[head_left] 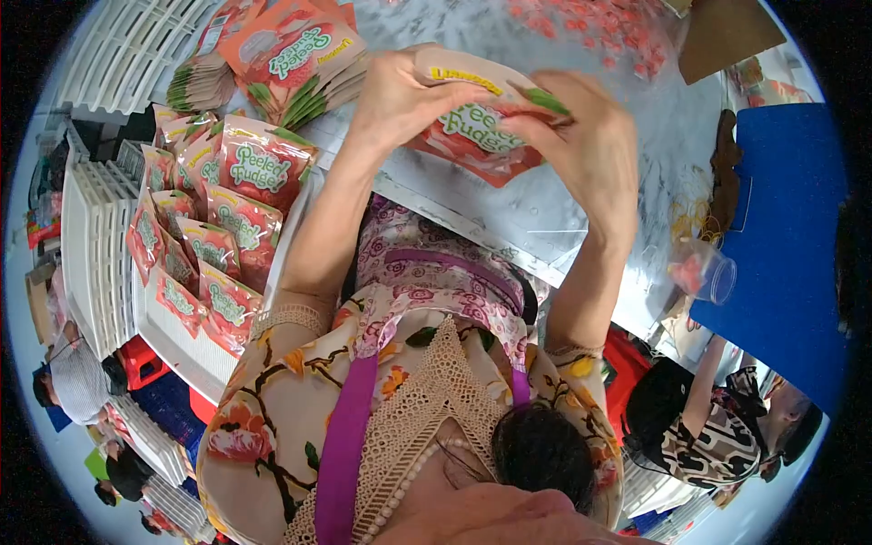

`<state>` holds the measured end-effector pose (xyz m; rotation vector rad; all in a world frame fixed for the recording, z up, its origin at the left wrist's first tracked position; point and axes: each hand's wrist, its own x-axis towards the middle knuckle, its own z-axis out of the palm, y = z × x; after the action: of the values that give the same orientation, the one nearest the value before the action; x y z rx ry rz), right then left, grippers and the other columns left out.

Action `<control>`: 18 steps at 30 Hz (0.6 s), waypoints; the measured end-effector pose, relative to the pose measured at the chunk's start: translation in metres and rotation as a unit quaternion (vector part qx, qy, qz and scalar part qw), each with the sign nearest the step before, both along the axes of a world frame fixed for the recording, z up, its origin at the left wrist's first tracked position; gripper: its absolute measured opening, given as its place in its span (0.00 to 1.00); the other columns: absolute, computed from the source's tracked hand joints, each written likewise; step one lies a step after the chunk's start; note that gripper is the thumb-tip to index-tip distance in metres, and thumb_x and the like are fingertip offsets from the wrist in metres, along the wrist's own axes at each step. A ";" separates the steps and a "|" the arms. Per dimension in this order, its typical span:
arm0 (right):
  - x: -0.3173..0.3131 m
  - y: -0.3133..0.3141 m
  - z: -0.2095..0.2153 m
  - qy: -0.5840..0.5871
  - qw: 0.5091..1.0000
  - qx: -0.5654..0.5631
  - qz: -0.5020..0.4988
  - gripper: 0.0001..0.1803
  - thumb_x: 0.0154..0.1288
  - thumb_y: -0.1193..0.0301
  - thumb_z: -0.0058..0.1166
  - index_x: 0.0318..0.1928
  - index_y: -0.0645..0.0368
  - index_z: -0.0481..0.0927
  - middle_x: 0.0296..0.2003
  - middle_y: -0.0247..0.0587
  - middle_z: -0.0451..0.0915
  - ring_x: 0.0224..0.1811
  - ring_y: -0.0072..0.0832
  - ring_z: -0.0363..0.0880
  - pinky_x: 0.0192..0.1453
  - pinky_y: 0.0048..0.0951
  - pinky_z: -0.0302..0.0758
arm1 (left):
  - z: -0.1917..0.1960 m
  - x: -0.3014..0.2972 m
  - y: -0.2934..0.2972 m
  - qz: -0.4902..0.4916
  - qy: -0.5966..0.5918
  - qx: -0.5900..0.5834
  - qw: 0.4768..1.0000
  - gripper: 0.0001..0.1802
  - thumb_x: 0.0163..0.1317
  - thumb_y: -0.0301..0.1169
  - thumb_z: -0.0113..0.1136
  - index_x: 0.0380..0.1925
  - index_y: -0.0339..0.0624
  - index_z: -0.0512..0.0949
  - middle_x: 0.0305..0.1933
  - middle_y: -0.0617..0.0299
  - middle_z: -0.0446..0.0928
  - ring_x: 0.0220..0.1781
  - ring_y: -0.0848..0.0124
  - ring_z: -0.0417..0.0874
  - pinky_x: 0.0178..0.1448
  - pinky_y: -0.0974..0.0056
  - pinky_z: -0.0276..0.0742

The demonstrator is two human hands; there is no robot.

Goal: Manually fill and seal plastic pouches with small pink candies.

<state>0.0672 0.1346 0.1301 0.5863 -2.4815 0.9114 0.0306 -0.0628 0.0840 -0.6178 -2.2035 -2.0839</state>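
Over the near part of the marbled table [658, 173], both my hands hold a red and pink candy pouch [472, 136] by its top edge. My left hand [392, 102] pinches the left corner, thumb lying along the front. On the right corner, my right hand [595, 145] is closed, its thumb in front beside the green leaf print. The pouch's top bends between them; whether its mouth is parted, I cannot tell. Beyond my left hand lie stacks of flat pouches [295, 56]. Left of my left forearm, plump pouches [245, 227] stand in rows in a white tray [204, 363].
Small pink-red pieces [604, 36] are spread at the table's far side, near brown cardboard [731, 38]. To the right are a tipped clear cup [713, 274], rubber bands [692, 218] and a blue panel [781, 227]. White trays [100, 254] are stacked at left. Another person [713, 436] sits lower right.
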 end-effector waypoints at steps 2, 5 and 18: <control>-0.004 0.000 0.002 -0.047 0.999 0.027 -0.009 0.13 0.50 0.70 0.69 0.34 0.64 0.83 0.29 0.42 0.81 0.26 0.28 0.78 0.29 0.28 0.73 | 0.000 -0.003 0.003 -0.028 0.020 0.003 0.999 0.08 0.54 0.21 0.68 0.34 0.32 0.83 0.31 0.60 0.83 0.31 0.79 0.81 0.35 0.73 0.76; -0.006 -0.003 0.003 -0.079 0.996 0.046 -0.010 0.11 0.48 0.70 0.69 0.31 0.62 0.83 0.23 0.43 0.79 0.20 0.29 0.74 0.26 0.29 0.69 | -0.006 -0.005 -0.002 -0.044 0.054 -0.026 0.997 0.07 0.54 0.22 0.68 0.34 0.34 0.84 0.28 0.64 0.82 0.30 0.81 0.79 0.33 0.73 0.74; -0.008 -0.009 0.005 -0.078 0.994 0.069 0.039 0.09 0.52 0.70 0.67 0.29 0.62 0.82 0.22 0.43 0.78 0.20 0.27 0.70 0.27 0.29 0.69 | -0.011 0.004 -0.014 0.012 0.178 -0.082 0.981 0.09 0.52 0.35 0.71 0.32 0.46 0.86 0.23 0.64 0.77 0.20 0.76 0.75 0.24 0.68 0.69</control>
<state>0.0589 0.1258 0.1352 0.6856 -2.6949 0.8487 0.0349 -0.0771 0.0735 -0.8921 -2.1685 -1.6340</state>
